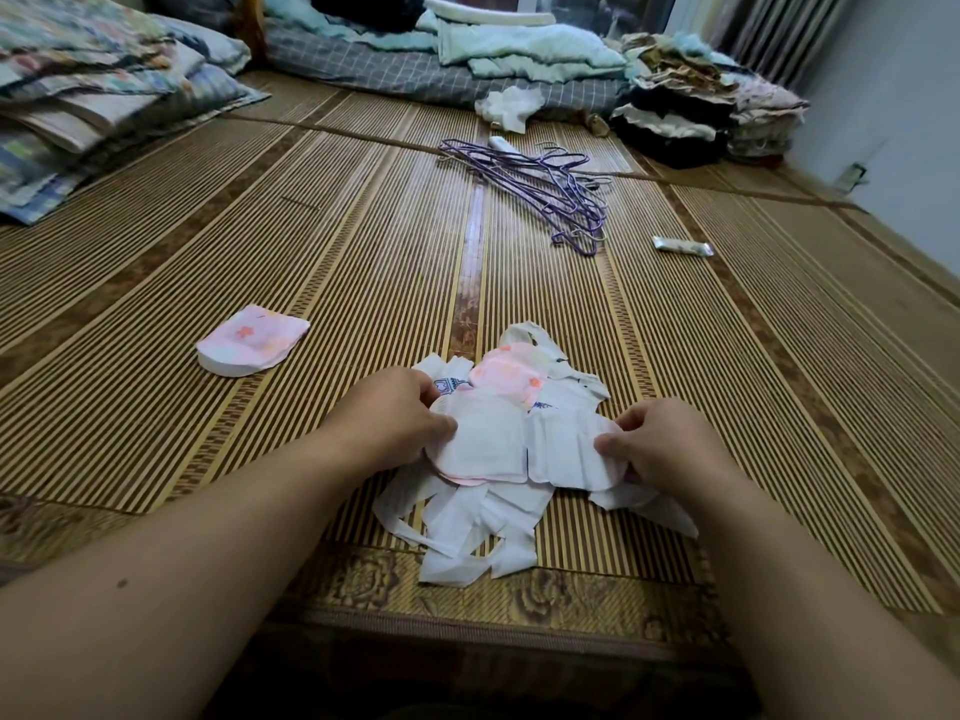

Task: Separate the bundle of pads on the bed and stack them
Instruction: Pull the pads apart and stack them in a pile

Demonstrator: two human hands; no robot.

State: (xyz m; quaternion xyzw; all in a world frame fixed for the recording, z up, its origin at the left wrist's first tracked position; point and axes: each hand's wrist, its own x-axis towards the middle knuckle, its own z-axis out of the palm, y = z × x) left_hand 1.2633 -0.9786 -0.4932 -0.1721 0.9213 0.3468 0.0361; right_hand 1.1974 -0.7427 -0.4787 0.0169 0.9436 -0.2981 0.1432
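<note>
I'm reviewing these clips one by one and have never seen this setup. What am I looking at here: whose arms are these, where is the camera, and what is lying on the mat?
There is no machine: a person wears one wide-angle camera on the head, looking down at their own bare arms. The left hand and right hand each grip one white pad from the loose bundle of pads, with white paper strips under it. The bundle lies on a bamboo mat covering the bed. To the left sits a small finished stack of pads with a pink flowered one on top. Farther off lie purple hangers, a small wrapped packet and folded bedding.
</note>
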